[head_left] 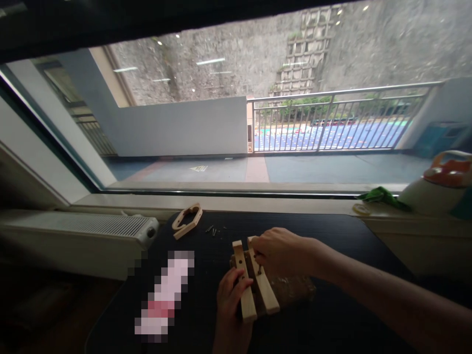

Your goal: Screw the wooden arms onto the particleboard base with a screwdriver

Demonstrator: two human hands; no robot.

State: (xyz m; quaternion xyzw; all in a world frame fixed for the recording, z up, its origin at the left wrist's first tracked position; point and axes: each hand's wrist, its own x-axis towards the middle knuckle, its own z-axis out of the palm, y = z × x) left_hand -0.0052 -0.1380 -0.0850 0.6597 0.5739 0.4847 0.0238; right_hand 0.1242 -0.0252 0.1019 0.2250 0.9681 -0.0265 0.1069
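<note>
Two pale wooden bars lie side by side on a brown block point(291, 291) on the dark table. My left hand point(233, 291) grips the left bar point(248, 304), its fingers bent over the edge beside dark holes. My right hand point(278, 250) is closed above the right bar point(268, 294). Below its fingers a short dark metal shaft point(259, 269) meets that bar; whatever the fingers hold is mostly hidden.
A wooden frame piece with a rounded opening point(197, 223) lies at the table's back left, near several loose screws point(214, 231). A pixelated pink-white item point(165, 295) is at left. Beyond the table are a radiator point(121, 228), window sill point(280, 204), green cloth point(383, 196) and white jug point(424, 194).
</note>
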